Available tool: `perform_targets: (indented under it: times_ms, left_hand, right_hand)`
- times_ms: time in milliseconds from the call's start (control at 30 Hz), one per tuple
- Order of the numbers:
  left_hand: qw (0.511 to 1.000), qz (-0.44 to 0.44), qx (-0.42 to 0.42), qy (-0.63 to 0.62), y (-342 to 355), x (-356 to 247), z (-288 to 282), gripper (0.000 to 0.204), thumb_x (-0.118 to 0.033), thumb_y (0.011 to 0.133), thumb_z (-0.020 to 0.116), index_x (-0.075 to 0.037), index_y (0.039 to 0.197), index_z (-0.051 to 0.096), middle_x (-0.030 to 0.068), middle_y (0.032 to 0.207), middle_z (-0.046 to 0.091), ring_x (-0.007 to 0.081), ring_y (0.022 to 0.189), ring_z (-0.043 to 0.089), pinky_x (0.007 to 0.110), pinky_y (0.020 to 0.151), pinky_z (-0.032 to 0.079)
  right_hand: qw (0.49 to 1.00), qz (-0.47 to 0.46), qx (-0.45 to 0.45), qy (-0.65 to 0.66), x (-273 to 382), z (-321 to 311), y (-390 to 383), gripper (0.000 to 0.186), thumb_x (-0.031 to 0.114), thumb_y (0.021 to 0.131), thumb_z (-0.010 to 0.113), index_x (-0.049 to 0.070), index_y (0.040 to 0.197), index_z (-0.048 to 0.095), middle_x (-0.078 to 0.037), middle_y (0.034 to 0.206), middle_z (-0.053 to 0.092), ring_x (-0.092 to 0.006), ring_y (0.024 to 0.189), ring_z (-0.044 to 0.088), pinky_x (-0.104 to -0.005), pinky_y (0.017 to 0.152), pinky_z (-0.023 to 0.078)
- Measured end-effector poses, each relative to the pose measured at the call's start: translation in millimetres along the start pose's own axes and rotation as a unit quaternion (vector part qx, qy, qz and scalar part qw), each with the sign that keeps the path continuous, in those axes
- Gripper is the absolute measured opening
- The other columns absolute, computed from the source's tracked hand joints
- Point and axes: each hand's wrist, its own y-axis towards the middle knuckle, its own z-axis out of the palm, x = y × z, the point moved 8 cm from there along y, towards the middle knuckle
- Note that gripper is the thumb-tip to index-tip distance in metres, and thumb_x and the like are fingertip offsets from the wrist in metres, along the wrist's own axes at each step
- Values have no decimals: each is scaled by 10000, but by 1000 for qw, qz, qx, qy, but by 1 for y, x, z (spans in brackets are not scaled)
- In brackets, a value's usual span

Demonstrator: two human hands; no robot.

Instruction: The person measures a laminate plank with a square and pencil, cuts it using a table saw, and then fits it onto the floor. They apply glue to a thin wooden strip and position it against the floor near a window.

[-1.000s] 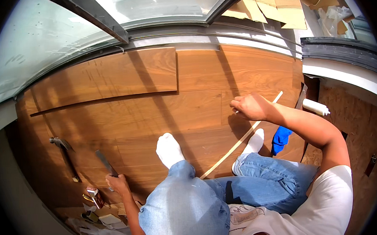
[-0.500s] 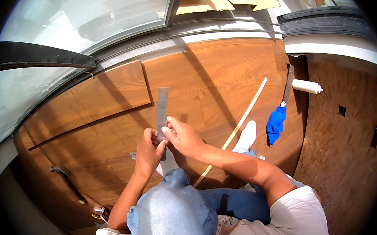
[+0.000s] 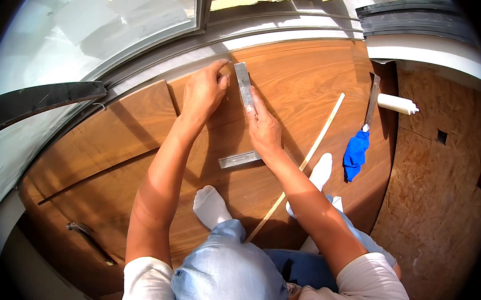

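A metal try square lies on the wood-look floor boards (image 3: 296, 68), its ruled blade (image 3: 241, 76) pointing away from me and its stock (image 3: 238, 160) reaching left beside my right wrist. My right hand (image 3: 265, 130) grips the blade, fingers along its length, hiding the lower part. Left of the blade's far end, my left hand (image 3: 206, 91) is closed near the far edge of the boards. Its fingertips are pinched together; whatever they hold, if anything, is too small to make out.
A loose board (image 3: 105, 131) lies at the left, a claw hammer (image 3: 91, 243) nearer me. A thin wood strip (image 3: 323, 136) runs diagonally on the right. Beyond it are a saw with a blue-wrapped handle (image 3: 356, 156) and a white bottle (image 3: 397, 104). A glass panel (image 3: 104, 31) stands far left.
Both hands have moved away from me and apart. The try square, held up between both hands before, now lies farther forward and right under my right hand; my left hand has left it.
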Motion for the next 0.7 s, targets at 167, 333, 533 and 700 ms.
perform_targets:
  times_ms: [167, 333, 533, 700]
  left_hand:
    - [986, -86, 75, -118, 42, 27, 20, 430, -122, 958, 544, -119, 1379, 635, 54, 749, 647, 139, 549, 620, 325, 547, 519]
    - [964, -141, 103, -198, 40, 26, 20, 437, -103, 963, 508, -142, 1375, 649, 5, 710, 576, 102, 519, 567, 274, 480, 473]
    - [956, -153, 144, -204, 45, 27, 24, 430, -100, 966, 490, -149, 1353, 670, -2, 706, 563, 95, 491, 548, 264, 452, 457]
    - [957, -156, 147, -194, 45, 28, 25, 433, -98, 968, 487, -143, 1359, 668, -5, 701, 561, 96, 489, 550, 267, 450, 460]
  right_hand:
    - [999, 6, 6, -31, 7, 8, 23, 618, 269, 952, 692, 142, 1513, 468, -140, 1087, 711, -310, 838, 725, -429, 738, 567]
    - [997, 24, 28, -71, 2, 10, 30, 595, 286, 953, 688, 158, 1500, 491, -129, 1258, 698, -315, 827, 721, -409, 770, 574]
    - [992, 34, 38, -117, 6, 8, 39, 594, 315, 952, 697, 216, 1503, 497, -157, 1013, 736, -336, 793, 702, -430, 748, 561]
    - [990, 64, 59, -113, 5, 6, 41, 598, 333, 951, 701, 249, 1508, 500, -169, 870, 711, -341, 746, 682, -434, 712, 546]
